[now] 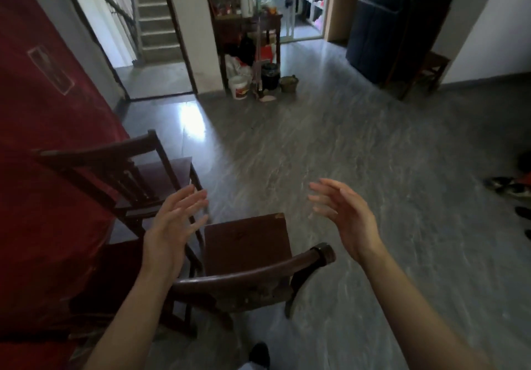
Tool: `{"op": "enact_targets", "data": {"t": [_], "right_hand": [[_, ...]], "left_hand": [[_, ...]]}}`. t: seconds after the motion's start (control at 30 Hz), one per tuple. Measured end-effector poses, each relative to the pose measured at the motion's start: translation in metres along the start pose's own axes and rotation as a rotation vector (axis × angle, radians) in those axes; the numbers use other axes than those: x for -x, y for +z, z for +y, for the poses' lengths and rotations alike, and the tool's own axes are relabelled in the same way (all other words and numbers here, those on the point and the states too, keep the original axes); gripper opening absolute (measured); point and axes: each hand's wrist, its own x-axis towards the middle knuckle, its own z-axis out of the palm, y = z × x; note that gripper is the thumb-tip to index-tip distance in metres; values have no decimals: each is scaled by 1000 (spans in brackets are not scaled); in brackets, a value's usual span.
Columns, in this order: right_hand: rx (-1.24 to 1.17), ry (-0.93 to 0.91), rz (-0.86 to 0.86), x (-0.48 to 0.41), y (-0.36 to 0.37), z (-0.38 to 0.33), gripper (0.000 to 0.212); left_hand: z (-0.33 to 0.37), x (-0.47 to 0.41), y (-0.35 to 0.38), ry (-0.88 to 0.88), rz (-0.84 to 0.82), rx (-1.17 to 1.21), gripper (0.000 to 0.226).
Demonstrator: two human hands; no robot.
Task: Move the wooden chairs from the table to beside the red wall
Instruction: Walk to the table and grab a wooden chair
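Red wall (43, 139) runs down the whole 9 o'clock side, dark red with a faint rectangular outline on it higher up. Right against it at about 8 o'clock sits the first wooden chair (123, 174), backrest toward me, seat pointing toward 12 o'clock. The second wooden chair (247, 243) is just beside it at 6 o'clock, directly below me. Its curved top rail crosses in front of my body and its square seat faces 12 o'clock too. Both chairs stand upright on the gray floor (344, 154), and their near legs look almost touching.

My left hand (172, 226) floats above the gap between the 2 chairs, palm turned inward, fingers spread wide and holding nothing. My right hand (342, 214) is out at 3 o'clock of the second chair's seat, also spread wide and empty, palm facing the left one. Neither hand touches any wood.

Further back at 12 o'clock there's a cluttered shelf unit (247, 24) with a white bucket (238, 86) and a dark pot (270, 76) on the floor by it. At 11 o'clock a doorway shows a staircase (152, 16). Toward 2 o'clock stands a dark blue cabinet (393, 22). Some shoes (508, 187) lie at the far 3 o'clock edge, pretty blurry.
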Motion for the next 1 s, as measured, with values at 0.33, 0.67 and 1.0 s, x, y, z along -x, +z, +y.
{"op": "enact_targets", "data": {"t": [0.33,0.67,1.0], "right_hand": [[127,-290,603,125,-116,-125,47],[355,-533,1496,420,-204,-206,49],[378,-634,1887,615,-359,-251,57]], "left_hand": [[-19,-36,267,-205,-690,106,48],[-96,153,529,-329,-1479,123,48],[-190,410,776,-494,-1863,126,50]]}}
